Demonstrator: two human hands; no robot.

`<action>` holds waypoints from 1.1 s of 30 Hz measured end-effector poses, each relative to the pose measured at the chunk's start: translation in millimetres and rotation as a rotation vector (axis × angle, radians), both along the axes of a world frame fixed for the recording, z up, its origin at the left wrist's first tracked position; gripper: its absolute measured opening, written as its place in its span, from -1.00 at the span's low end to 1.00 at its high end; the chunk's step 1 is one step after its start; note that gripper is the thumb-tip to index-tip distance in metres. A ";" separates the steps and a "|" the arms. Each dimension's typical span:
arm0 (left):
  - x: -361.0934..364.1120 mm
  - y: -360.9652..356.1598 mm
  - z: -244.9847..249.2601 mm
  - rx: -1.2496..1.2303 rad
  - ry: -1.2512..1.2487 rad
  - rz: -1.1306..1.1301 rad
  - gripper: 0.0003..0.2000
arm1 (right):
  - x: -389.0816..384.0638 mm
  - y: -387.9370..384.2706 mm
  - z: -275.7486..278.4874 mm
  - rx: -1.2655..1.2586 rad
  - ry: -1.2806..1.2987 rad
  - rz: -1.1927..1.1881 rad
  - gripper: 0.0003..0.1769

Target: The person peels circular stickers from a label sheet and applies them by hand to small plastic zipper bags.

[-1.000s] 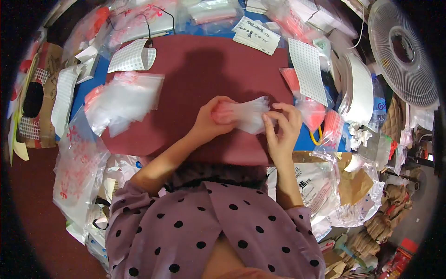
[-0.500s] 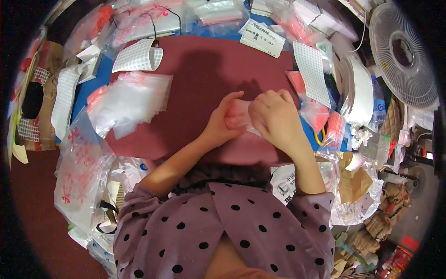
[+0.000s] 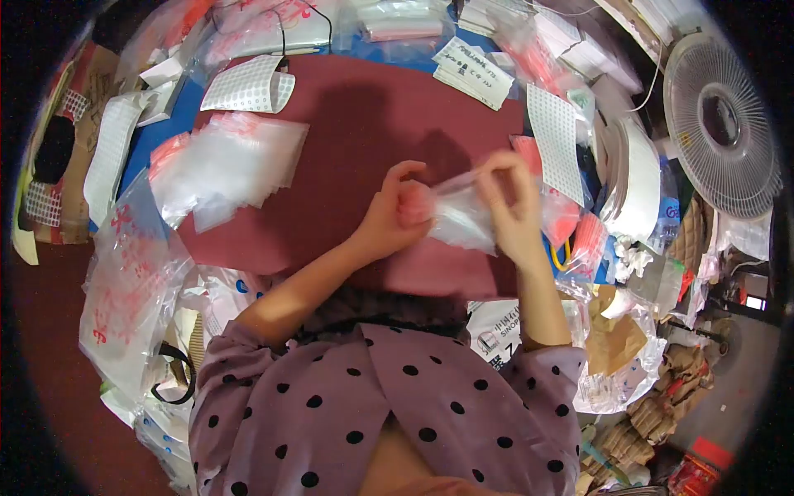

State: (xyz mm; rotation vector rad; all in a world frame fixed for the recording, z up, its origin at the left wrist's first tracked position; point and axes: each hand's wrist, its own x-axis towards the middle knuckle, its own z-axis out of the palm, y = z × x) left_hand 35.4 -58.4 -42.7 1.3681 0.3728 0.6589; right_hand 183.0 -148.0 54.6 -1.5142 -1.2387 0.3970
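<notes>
Over the dark red mat (image 3: 347, 107), my left hand (image 3: 385, 219) is closed around the red-edged end of a bunch of clear zip bags (image 3: 463, 219). The bags fan out to the right from that grip. My right hand (image 3: 511, 194), thumb and finger pinched together, grips the upper right edge of the bags; its fingertips are a little blurred. To the left, a spread pile of similar red-edged zip bags (image 3: 236, 161) lies partly on the mat. Behind that pile rests a curled white sheet of small round stickers (image 3: 246, 85).
Another sticker sheet (image 3: 556, 140) lies to the right, beside more red-edged bags (image 3: 587, 244). Handwritten paper slips (image 3: 471, 70) sit at the back. A fan (image 3: 721, 124) stands at far right. A large plastic bag (image 3: 124, 285) hangs over the left edge.
My right hand has moved slightly right and up from my left hand, drawing the bunched zip bags out into a fan. My left hand keeps its grip. The view has shifted slightly.
</notes>
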 end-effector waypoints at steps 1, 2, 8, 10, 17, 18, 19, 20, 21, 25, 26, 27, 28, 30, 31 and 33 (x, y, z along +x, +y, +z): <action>0.7 1.8 -1.1 0.003 0.002 -0.005 -0.55 | 3.6 2.4 6.8 0.049 0.086 -0.082 -0.90; 0.8 5.2 -2.6 0.083 0.022 -0.048 -0.58 | 7.9 6.1 14.5 0.098 0.174 -0.165 -0.91; 0.0 12.8 2.5 0.394 0.075 -0.033 -0.64 | 48.0 38.9 -0.2 -0.177 -0.200 0.227 -0.89; 1.6 14.7 5.3 0.767 0.040 0.162 -0.64 | 40.2 36.9 -19.6 -0.229 0.072 0.330 -0.89; -4.1 4.4 -0.4 0.084 0.172 -0.060 -0.56 | 45.2 -0.4 -40.8 -0.328 0.561 0.406 -0.66; -2.6 2.3 2.3 0.077 0.108 0.014 -0.52 | 50.2 -10.6 -44.0 -0.257 0.725 0.542 -0.44; -2.1 1.9 4.4 0.070 0.042 0.086 -0.47 | 46.4 -21.3 -52.1 -0.277 0.821 0.440 -0.21; -2.6 2.5 3.5 0.078 0.037 0.099 -0.47 | 41.5 -32.9 -59.0 -0.297 0.915 0.336 0.02; -2.6 2.9 0.2 0.092 0.009 0.051 -0.46 | 25.6 -38.9 -61.9 -0.097 0.788 0.455 0.38; -0.9 3.2 1.9 0.167 0.002 -0.042 -0.49 | -8.2 -49.2 -70.5 -0.329 0.411 0.120 0.28; -2.0 3.5 3.8 0.171 0.006 -0.031 -0.49 | -13.7 -46.1 -72.5 -0.329 0.359 -0.007 0.15; -2.6 4.9 6.9 0.147 0.126 -0.037 -0.53 | -9.8 -44.1 -80.8 -0.258 0.258 -0.113 -0.09; -2.7 6.9 10.8 0.124 0.242 -0.042 -0.56 | -10.9 -42.8 -79.7 -0.163 0.502 -0.131 -0.11; -5.1 4.5 20.8 -0.192 0.143 0.028 -0.60 | -19.3 -44.6 -70.8 0.083 0.992 -0.073 -0.11; -5.6 2.5 27.0 -0.513 0.036 0.088 -0.63 | -26.0 -45.9 -76.5 0.238 1.145 0.087 -0.10; -6.7 -6.4 40.2 -0.513 -0.015 0.191 -0.64 | -48.2 -47.1 -93.8 0.313 1.246 0.319 -0.09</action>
